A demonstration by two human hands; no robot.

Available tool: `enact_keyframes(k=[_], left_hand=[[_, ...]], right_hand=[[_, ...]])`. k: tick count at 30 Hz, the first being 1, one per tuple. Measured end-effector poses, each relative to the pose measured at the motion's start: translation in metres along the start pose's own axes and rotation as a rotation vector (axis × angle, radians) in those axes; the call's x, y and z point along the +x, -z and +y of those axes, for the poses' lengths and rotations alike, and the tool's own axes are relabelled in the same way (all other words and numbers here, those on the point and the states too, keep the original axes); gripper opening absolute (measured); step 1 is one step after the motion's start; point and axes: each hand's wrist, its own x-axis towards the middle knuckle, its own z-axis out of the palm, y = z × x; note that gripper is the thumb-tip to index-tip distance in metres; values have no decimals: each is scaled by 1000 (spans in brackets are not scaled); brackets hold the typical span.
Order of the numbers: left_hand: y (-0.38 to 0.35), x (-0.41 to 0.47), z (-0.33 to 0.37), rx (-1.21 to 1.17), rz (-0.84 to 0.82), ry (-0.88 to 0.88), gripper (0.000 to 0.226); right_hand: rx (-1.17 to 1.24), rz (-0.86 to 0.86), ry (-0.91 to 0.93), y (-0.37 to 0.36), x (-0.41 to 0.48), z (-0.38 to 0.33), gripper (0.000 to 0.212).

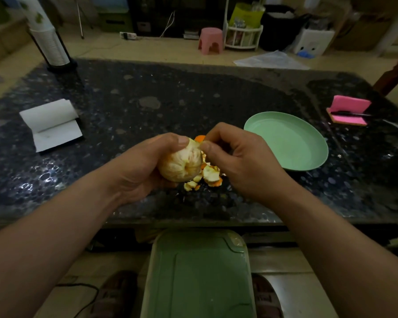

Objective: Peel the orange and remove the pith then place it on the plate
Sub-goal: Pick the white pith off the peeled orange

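A peeled orange (182, 164), pale with white pith over it, is held in my left hand (138, 166) just above the dark speckled table. My right hand (237, 161) is beside it on the right, thumb and forefinger pinched together at the fruit's upper right edge, on a bit of pith or peel too small to make out. Torn peel pieces (207, 176) lie on the table under and between both hands. The light green plate (287, 141) sits to the right of my right hand, with nothing on it.
An open white notepad (52, 123) lies at the left. A pink holder with a pen (348, 110) stands at the far right. A black-based stand (48, 44) rises at the back left corner. A green stool (198, 271) is below the table's near edge (193, 222).
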Motion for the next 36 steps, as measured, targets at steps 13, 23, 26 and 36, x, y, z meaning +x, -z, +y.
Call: enact_keyframes(k=[13,23,26,36], left_hand=[[-4,1,-2,-321,33,75,52],[-12,6,-2,-372,83,100,37],[-11,7,-4,-373,87,98,42],[-8,6,2,-402,190,64,22]], right_hand=[[-441,-59,-245,-14,15,27,15],[-508,59,-274,-12,18,22,29],[-511,68,-247,-11,17,21,21],[-85,267,-386,12,18,19,21]])
